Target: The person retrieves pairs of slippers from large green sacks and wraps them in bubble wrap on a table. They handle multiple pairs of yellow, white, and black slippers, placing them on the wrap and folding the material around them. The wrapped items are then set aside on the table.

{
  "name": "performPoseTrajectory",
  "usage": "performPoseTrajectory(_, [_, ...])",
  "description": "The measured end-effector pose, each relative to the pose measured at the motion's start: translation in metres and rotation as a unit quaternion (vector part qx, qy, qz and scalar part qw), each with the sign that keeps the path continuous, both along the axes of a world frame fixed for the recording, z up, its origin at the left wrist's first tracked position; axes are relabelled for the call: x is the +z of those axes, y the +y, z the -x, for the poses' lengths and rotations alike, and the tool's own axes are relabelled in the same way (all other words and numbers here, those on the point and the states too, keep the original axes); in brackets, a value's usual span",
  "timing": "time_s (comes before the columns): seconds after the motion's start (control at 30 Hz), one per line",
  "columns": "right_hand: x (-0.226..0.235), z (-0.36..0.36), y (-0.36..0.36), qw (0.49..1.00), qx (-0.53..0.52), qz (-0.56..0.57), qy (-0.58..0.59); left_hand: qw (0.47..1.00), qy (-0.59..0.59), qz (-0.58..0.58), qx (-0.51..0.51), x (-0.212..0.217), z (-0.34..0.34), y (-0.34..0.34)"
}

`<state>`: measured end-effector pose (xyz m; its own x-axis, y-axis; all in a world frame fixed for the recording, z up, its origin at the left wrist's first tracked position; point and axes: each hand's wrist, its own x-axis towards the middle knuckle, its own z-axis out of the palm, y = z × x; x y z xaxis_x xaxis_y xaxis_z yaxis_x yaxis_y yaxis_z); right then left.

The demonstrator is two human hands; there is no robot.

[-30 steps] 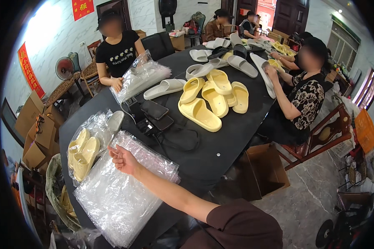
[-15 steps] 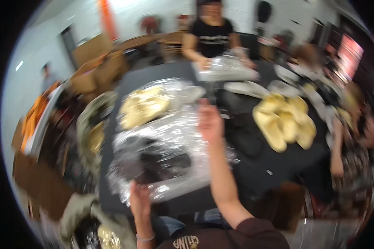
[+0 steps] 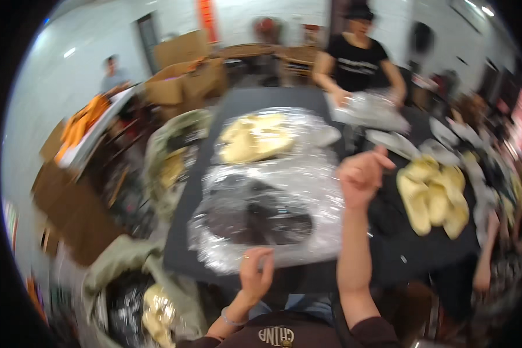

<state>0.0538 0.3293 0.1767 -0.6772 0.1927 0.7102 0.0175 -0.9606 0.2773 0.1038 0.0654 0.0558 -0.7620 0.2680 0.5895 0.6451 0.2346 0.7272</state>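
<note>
Stack of clear plastic bags (image 3: 267,214) spread flat on the black table (image 3: 388,264), dead centre, long axis running roughly 6 to 12 o'clock, near edge at the table's front lip. Left hand (image 3: 255,275) at that near edge, at 6 o'clock of the stack, fingers curled and seemingly pinching the bag rim; blur hides the actual contact, so cannot tell for sure. Right hand (image 3: 362,174) raised at 3 o'clock of the stack, loosely fisted, holding nothing visible. Left hand clearly nearer. Bagged yellow slippers (image 3: 252,136) just beyond at 12 o'clock; loose yellow slippers (image 3: 432,197) well off at 3 o'clock.
</note>
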Motion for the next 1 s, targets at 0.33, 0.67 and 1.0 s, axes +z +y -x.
performPoseTrajectory(0.33, [-0.056,-0.005,0.02,0.911,-0.081,-0.28,-0.293,0.974,0.117,0.187,-0.043,-0.051,0.007,0.027])
performPoseTrajectory(0.67, [-0.008,-0.091,0.002,0.18,-0.935,-0.28,-0.121,0.973,0.094,0.204,-0.051,-0.056,0.007,0.015])
performPoseTrajectory(1.0, [-0.043,-0.08,0.084,0.934,-0.28,-0.017,-0.223,0.974,0.106,0.193,-0.051,-0.056,0.007,0.019])
